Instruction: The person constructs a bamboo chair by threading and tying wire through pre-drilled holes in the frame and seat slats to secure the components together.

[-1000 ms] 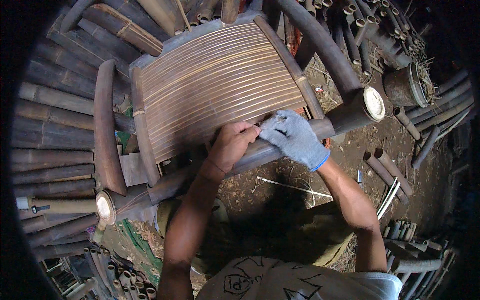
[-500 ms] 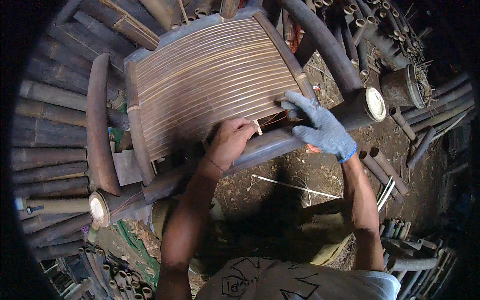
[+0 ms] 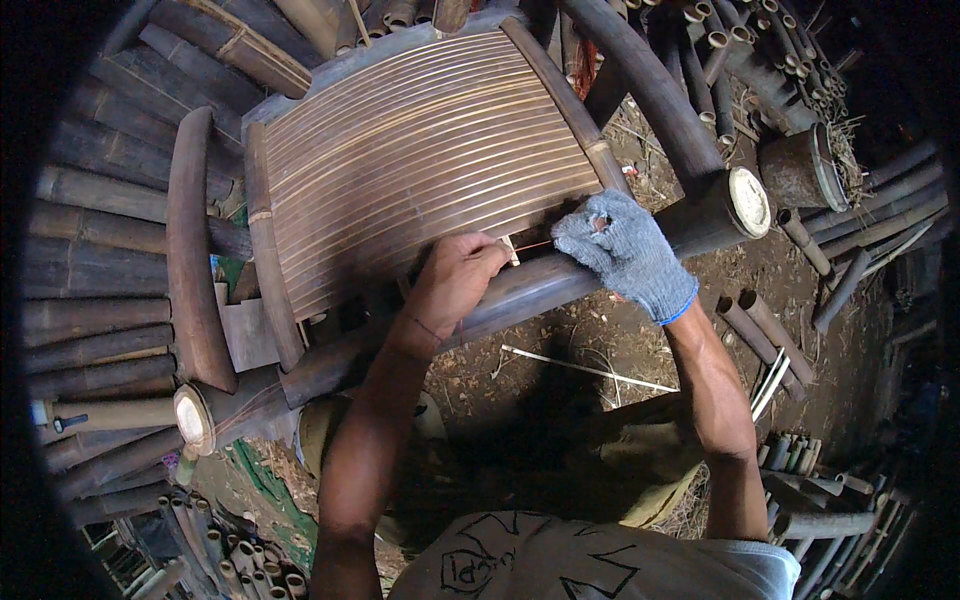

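A dark bamboo seat frame stands before me, with a slatted bamboo panel (image 3: 420, 150) set in it. Along its near side runs a thick, dark bamboo rail (image 3: 530, 300). My bare left hand (image 3: 460, 280) is closed in a pinch above the rail, its fingertips against a short pale strip (image 3: 513, 250) at the panel's near edge. What lies between those fingers is hidden. A thin orange string (image 3: 536, 245) stretches from beside that strip to my right hand (image 3: 628, 250). This hand wears a grey knitted glove and is closed on the string, over the rail's right half.
Curved bamboo armrests rise at the left (image 3: 190, 250) and right (image 3: 650, 90). Split bamboo lies stacked on the left (image 3: 95, 320). A bucket (image 3: 800, 170) stands at the right, near cut poles (image 3: 765, 345). A pale stick (image 3: 590, 370) lies on the littered ground.
My right hand has gone from spread fingers to a closed grip, and the string now runs taut between the hands. My left hand has stayed nearly in place.
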The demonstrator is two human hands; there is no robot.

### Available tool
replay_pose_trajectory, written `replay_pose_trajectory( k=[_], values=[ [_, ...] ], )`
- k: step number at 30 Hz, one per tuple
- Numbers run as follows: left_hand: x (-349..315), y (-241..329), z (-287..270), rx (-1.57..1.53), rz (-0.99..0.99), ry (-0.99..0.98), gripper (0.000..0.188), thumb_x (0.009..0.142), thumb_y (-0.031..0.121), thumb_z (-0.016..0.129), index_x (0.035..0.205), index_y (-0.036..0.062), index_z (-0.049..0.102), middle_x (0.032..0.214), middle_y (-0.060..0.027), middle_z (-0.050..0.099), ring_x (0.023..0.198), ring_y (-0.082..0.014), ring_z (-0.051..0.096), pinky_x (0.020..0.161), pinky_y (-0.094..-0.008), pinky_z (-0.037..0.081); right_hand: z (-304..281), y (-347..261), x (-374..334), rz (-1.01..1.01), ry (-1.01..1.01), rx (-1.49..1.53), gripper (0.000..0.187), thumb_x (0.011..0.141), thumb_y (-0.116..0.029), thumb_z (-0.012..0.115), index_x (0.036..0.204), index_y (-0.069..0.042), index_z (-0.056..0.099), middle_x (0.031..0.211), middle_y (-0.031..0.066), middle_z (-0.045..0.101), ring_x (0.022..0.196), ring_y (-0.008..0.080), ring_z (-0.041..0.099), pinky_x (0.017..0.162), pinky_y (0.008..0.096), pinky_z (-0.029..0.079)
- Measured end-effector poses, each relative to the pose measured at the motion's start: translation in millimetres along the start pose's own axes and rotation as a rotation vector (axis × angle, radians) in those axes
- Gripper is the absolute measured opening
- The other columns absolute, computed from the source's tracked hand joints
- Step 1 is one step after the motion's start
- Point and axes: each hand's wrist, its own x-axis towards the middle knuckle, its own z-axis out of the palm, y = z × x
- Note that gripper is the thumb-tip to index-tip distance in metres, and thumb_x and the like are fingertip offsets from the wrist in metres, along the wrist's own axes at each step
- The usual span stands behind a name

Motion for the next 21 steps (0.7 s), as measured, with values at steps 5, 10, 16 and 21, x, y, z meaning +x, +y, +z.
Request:
replay_pose_trajectory(
  k=[5,10,16,21],
  values=[
    [-0.5,-3.6,-1.0,0.051,0.118,0.060,0.025,0.088,0.022,0.068,0.095,-0.0013,0.072,0.075,-0.0044,0.066,0.064,-0.0145,0.056,0.065,-0.0307,0.048,3.0,1.9,-0.3,-0.024,-0.037,-0.050,0.021,0.091,-0.028,0.066,0.098,-0.010,0.074,0.094,0.0103,0.069,0.089,0.0333,0.062,0.083,0.0438,0.050],
    [-30.1,-1.0,10.3,0.707,0.438,0.419,0.019,0.085,0.014,0.071,0.099,0.0009,0.070,0.081,-0.0161,0.065,0.078,-0.0319,0.064,0.073,-0.0424,0.051,2.7,-2.3,11.4,0.021,-0.169,-0.118,0.020,0.091,-0.025,0.062,0.089,-0.007,0.071,0.092,0.0137,0.069,0.087,0.0367,0.063,0.078,0.0459,0.050],
    [-41.8,15.8,11.5,0.835,0.588,0.284,0.011,0.080,0.016,0.070,0.084,0.0056,0.069,0.086,-0.0203,0.062,0.079,-0.0400,0.066,0.072,-0.0492,0.055,22.7,-11.7,28.3,0.092,-0.151,-0.310,0.018,0.081,-0.024,0.063,0.077,-0.008,0.071,0.074,0.0189,0.067,0.070,0.0402,0.065,0.066,0.0499,0.051],
    [-55.6,46.3,30.0,0.692,0.212,0.174,0.019,0.084,0.026,0.073,0.085,0.0065,0.072,0.092,-0.0243,0.070,0.090,-0.0393,0.069,0.081,-0.0466,0.055,30.2,-12.3,39.1,0.102,-0.215,-0.332,0.014,0.073,-0.018,0.065,0.075,-0.007,0.073,0.076,0.0208,0.070,0.073,0.0385,0.070,0.067,0.0501,0.053]
  ],
)
